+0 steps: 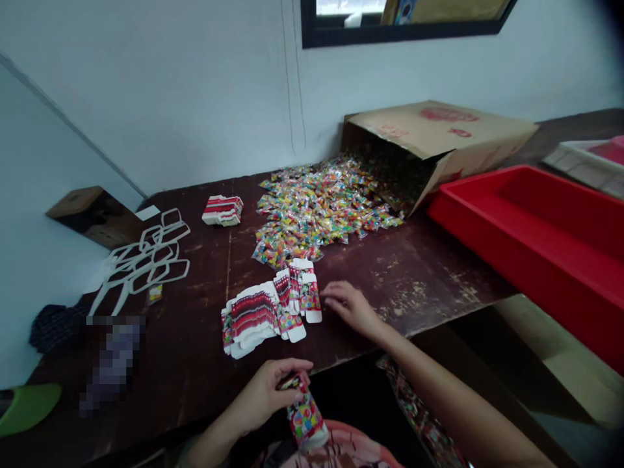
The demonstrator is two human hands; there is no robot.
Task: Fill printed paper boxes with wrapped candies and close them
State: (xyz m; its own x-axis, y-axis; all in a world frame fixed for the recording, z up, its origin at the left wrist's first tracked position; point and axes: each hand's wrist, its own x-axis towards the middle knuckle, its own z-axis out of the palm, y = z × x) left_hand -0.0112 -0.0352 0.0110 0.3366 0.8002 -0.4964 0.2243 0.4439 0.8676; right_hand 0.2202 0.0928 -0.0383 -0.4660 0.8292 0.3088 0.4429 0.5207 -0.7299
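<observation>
Nearest, the left hand has its grip closed around the upper part of a small printed box, thumb on one side and fingers curled over the top; the box is tilted and sits just in front of the bench's near edge. A little farther out, over the bench, the right hand has a loose grip, fingers partly bent with nothing visible in them, their tips just beside the flat cartons; whether they touch one is too fine to tell. Those flat cartons lie in overlapping rows, red and white edges showing, with a few printed faces turned up at the right end. To the left, a green thing lies near the picture's edge, and beyond it one small packet is beside a tangle of pale loops, with a brown box behind them. Past the cartons spreads a heap of shiny candy packets, a second carton stack to its left. A red tray slants along the right, and beside it a big cardboard box lies open toward the heap, near the pale wall.
</observation>
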